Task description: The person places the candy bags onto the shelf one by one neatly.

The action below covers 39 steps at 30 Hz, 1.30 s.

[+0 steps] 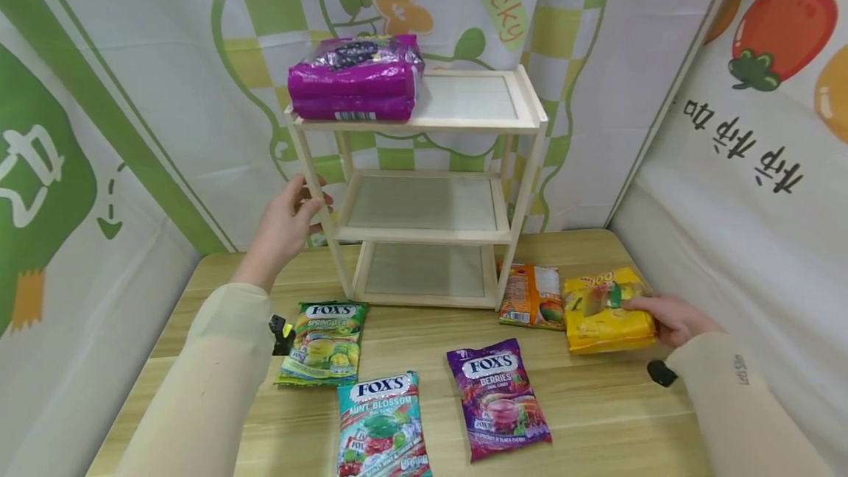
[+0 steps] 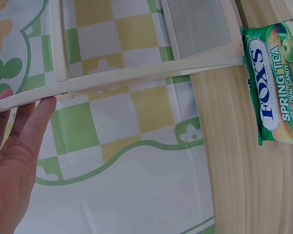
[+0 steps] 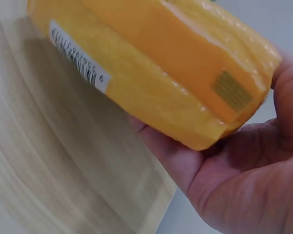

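My left hand (image 1: 289, 216) holds the left front post of a small wooden three-tier shelf (image 1: 424, 235), its fingertips reaching behind the post. In the left wrist view, the same hand (image 2: 17, 146) shows at the left edge against the pale post (image 2: 122, 75). On the right, my right hand (image 1: 676, 319) grips a yellow candy bag (image 1: 606, 326) by its right end, thumb on top. The right wrist view shows that bag's barcode side, with fingers (image 3: 171, 156) underneath. A purple bag (image 1: 354, 90) with dark fruit printed on it lies on the shelf's top tier.
An orange bag (image 1: 532, 297) lies by the shelf's right front foot. Nearer lie a green Fox's Spring Tea bag (image 1: 321, 344), a teal Fox's bag (image 1: 383, 425) and a purple Fox's Berries bag (image 1: 498, 400). Printed cloth (image 1: 729, 168) walls the wooden table (image 1: 589, 411).
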Each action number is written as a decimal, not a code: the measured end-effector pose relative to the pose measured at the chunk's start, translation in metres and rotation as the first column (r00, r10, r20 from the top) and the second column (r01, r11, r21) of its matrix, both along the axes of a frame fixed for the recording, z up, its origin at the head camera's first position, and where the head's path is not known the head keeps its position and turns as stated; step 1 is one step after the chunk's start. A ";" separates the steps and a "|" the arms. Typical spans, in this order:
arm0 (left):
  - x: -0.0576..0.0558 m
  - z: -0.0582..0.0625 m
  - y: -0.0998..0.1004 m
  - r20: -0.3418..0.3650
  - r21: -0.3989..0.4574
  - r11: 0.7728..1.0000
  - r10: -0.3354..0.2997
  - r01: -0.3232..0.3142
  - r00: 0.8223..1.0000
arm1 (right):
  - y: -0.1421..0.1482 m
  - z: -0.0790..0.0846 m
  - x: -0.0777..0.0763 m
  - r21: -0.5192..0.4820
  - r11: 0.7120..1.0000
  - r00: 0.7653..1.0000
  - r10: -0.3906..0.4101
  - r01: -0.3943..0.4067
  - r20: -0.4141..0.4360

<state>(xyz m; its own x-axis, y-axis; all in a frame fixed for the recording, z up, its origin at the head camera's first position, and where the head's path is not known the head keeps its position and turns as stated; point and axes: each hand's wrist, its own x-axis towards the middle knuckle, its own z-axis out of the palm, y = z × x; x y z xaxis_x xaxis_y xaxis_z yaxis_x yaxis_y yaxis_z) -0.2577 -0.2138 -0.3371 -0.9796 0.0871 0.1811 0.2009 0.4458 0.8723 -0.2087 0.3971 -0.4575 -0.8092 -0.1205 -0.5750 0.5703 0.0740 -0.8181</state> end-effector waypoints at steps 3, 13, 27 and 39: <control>0.000 0.000 -0.001 0.001 -0.002 1.000 0.000 0.000 1.000 | -0.001 0.004 -0.002 0.006 1.000 1.000 0.006 -0.006 -0.011; 0.001 0.002 0.000 0.003 -0.014 1.000 0.006 -0.006 1.000 | -0.007 0.013 -0.003 -0.015 1.000 0.998 0.025 -0.026 -0.058; 0.001 0.002 -0.001 0.003 -0.010 1.000 0.003 -0.003 1.000 | -0.012 0.037 -0.009 -0.029 1.000 0.994 0.007 -0.010 -0.107; 0.001 0.001 -0.001 0.004 -0.007 1.000 0.003 -0.003 1.000 | -0.008 0.048 -0.012 -0.040 0.999 0.992 -0.020 0.015 -0.127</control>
